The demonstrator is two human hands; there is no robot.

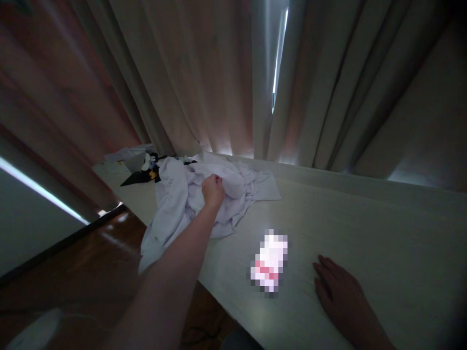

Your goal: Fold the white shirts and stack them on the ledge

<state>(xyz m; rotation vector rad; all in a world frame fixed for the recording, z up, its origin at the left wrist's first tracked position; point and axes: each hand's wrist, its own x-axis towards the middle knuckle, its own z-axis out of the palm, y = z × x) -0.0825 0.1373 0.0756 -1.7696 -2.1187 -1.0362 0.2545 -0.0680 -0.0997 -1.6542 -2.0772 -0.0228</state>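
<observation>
My left hand (213, 190) reaches out over a crumpled white cloth (171, 194), perhaps a garment, heaped on the white table. Its fingers are curled closed and appear to pinch a fold of the fabric. One part of the cloth hangs over the table's near left edge. My right hand (337, 287) lies on the tabletop at the lower right, palm down, with fingers stretched out and nothing held. Between the two hands lies a phone (270, 262) with a bright screen, blurred into blocks.
Behind the cloth at the left are a dark item with yellow and white parts (148, 172) and some papers (127, 154). Long curtains (219, 73) hang along the table's far side. A wooden floor (105, 243) shows below the left edge.
</observation>
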